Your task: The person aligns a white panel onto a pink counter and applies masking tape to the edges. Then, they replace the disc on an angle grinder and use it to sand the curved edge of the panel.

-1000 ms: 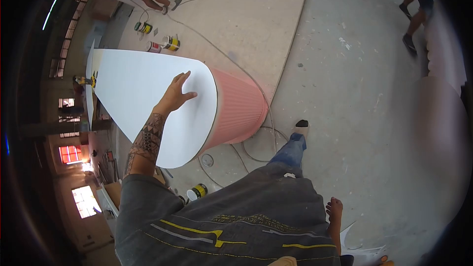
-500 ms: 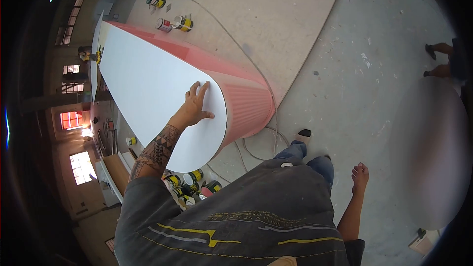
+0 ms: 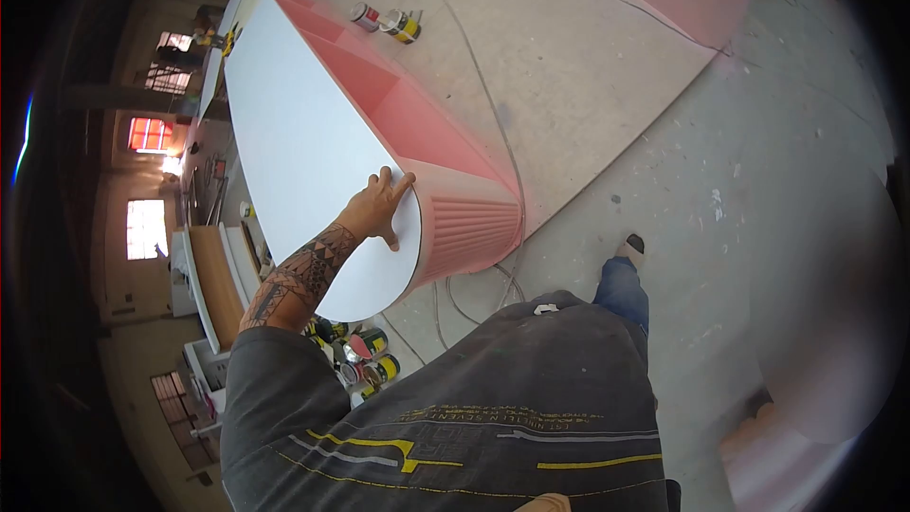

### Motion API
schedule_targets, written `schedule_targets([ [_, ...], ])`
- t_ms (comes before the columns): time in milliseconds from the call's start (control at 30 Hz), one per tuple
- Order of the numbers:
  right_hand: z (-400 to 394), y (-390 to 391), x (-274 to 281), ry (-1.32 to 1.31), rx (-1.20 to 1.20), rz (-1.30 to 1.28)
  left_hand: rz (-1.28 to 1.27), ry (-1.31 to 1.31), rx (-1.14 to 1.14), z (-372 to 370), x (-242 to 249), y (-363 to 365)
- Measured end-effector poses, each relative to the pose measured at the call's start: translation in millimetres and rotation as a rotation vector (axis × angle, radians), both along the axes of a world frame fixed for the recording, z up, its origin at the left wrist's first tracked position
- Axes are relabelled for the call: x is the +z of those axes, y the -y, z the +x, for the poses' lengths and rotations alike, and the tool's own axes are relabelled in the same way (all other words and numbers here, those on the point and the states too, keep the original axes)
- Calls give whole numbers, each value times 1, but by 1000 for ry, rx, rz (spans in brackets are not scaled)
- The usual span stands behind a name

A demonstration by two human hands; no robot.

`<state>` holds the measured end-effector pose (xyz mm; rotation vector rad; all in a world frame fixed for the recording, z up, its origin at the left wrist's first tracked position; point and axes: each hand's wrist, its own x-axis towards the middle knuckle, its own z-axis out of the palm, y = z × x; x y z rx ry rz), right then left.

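The white-topped table [image 3: 294, 133] stands left of centre, its rounded end toward the near side and its length running far and left. The left hand [image 3: 377, 209] lies on that end, its grip spread, fingertips at the right rim and thumb apart, pinching nothing that shows; the right hand is out of view, so its grip cannot be told. The table is probably heavy and stiff, too long for one hand to lift; its smooth top may feel slippery, and the pink coating on its fluted end [image 3: 474, 218] could mark or scuff. The firmest hold is likely under the top's rim at the rounded end, rather than flat on the white surface or against the flutes. Counted: one table, one fluted end, and at least three pink recesses [image 3: 417, 133] along its right side, the farther ones being hard to separate. Three paint cans [image 3: 400, 28] sit well apart beyond the table, on one pale floor board [image 3: 578, 76]; the near-left can cluster [image 3: 381, 370] overlaps too much to count.
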<state>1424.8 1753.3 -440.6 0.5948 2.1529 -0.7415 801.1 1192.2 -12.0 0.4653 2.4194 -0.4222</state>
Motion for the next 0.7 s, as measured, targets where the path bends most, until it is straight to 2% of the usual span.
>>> schedule_targets([
  [33,2,-22,-19,-38,144,25,-40,12,-1,-2,-1,-4],
  [67,-24,-35,-5,-128,306,52,-55,16,22,-2,-3,-5],
  [133,-95,-90,24,84,-368,-99,-93,20,7,-5,-7,-9],
  [167,-141,-102,56,115,-879,-221,-102,21,24,-9,-10,-10],
  [200,-180,-123,74,83,-1103,-268,-124,44,31,-10,-12,-9],
  [233,-215,-150,88,30,-1213,-294,-146,68,39,-8,-11,-9],
  [367,-339,-248,98,-261,-1232,-398,-112,41,136,6,3,-12],
  [433,-396,-276,110,-296,-1181,-401,25,-18,338,18,-3,4],
  [467,-423,-282,114,-337,-1147,-396,19,-21,354,19,-3,5],
  [533,-470,-275,125,-326,-1083,-357,-43,-15,490,23,-6,8],
  [600,-508,-264,122,-328,-1015,-316,-50,-12,503,21,-6,9],
  [667,-540,-241,97,-249,-814,-335,-48,-15,517,18,-4,7],
  [700,-555,-216,86,-303,-722,-339,-44,-4,517,16,-3,7],
])
